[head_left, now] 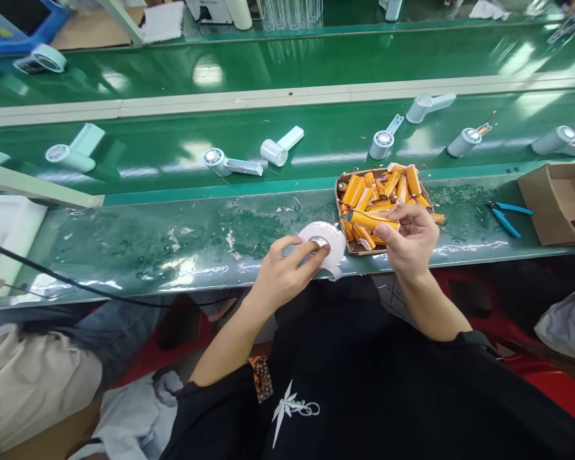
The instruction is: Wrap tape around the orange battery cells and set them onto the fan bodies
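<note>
One orange cell in my right hand, tape roll under my left.

My right hand (407, 239) has its grip closed around an orange battery cell (371, 220), held level just above the near edge of the cardboard tray (341, 185) heaped with more orange cells. My left hand (282, 271) rests its fingertips on the white tape roll (326, 239), the grip loosely open and pressing down rather than clasping; the roll lies flat on the green surface (172, 236), just beside the tray. Blue pliers (505, 216) lie to the right, near an open cardboard box (553, 204). White fan housings (280, 148) sit on the belt beyond.
</note>
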Tool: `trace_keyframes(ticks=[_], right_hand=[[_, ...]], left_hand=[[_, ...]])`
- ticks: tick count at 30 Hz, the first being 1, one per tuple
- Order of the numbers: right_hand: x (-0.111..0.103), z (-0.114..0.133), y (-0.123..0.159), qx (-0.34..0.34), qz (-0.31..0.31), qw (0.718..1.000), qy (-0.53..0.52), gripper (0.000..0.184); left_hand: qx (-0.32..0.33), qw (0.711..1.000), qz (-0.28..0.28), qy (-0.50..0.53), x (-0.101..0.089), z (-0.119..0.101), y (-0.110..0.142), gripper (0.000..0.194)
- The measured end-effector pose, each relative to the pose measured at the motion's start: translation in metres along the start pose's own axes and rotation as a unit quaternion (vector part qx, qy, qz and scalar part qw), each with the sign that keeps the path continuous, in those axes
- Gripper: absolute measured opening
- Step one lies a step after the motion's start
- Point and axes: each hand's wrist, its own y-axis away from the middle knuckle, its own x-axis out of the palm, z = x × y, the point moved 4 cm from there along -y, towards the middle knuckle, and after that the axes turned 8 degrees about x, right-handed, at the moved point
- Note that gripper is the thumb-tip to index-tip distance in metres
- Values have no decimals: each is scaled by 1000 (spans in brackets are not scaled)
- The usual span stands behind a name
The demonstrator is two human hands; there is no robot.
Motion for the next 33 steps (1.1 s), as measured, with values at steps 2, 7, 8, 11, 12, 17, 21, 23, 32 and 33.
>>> trace_keyframes(ticks=[2,7,8,11,12,17,21,23,32,33], right_hand=[[4,-1,11,-24,-51,998,-3,50],[16,-6,39,5,-6,1000,-16,43],[18,-7,42,31,31,999,-13,40],[21,-9,39,133,178,975,-24,38],[21,-8,34,165,226,960,-28,46],[17,-2,2,174,222,958,-48,54],[23,-7,3,114,64,980,-151,74],[30,-12,12,106,37,978,-177,81],[-62,14,-36,-13,-47,982,-184,55],[-89,16,-45,-52,-89,974,-200,50]], left_hand=[[-17,1000,11,-3,4,-1,4,40],[-27,999,-6,-18,4,-1,8,42],[-27,999,-8,-17,3,0,8,42],[-21,1000,2,-21,-2,2,5,43],[-15,1000,4,-22,-4,2,4,45],[29,996,-4,-79,-10,-9,-10,55],[26,989,-77,-127,-7,-19,-25,47],[15,987,-108,-122,-2,-24,-31,43],[72,980,-36,182,-5,-75,-7,26],[46,986,-13,159,-4,-63,6,30]])
